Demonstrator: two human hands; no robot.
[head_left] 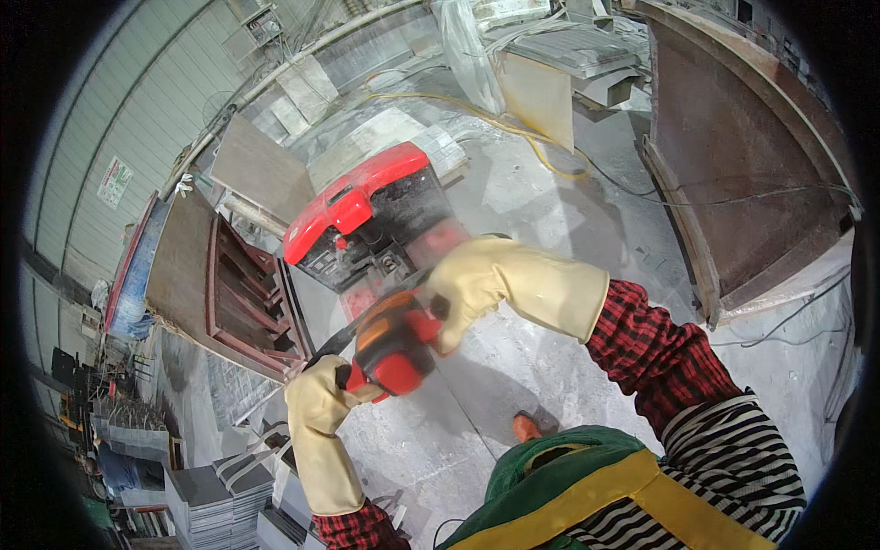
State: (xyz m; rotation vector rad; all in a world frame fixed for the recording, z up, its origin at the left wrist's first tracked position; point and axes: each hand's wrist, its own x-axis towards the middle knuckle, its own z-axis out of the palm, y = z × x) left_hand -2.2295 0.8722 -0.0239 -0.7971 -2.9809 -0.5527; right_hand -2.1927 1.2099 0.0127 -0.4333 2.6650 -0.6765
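Note:
Both my hands wear thick cream rubber gloves. In front of me stands a powered pallet truck with a red cover and a dusty black front. Its red, black and orange control handle points back toward me. My left hand is closed on the left grip of this handle. Around the right grip, on the far side, my right hand is wrapped, its fingers partly hidden behind the handle. The truck's forks cannot be made out.
To the left, boards lean on a dark red metal frame. Stacked grey slabs stand at lower left. A large brown panelled structure rises at right. A yellow hose and dark cable cross the dusty floor. Further slabs lie beyond the truck.

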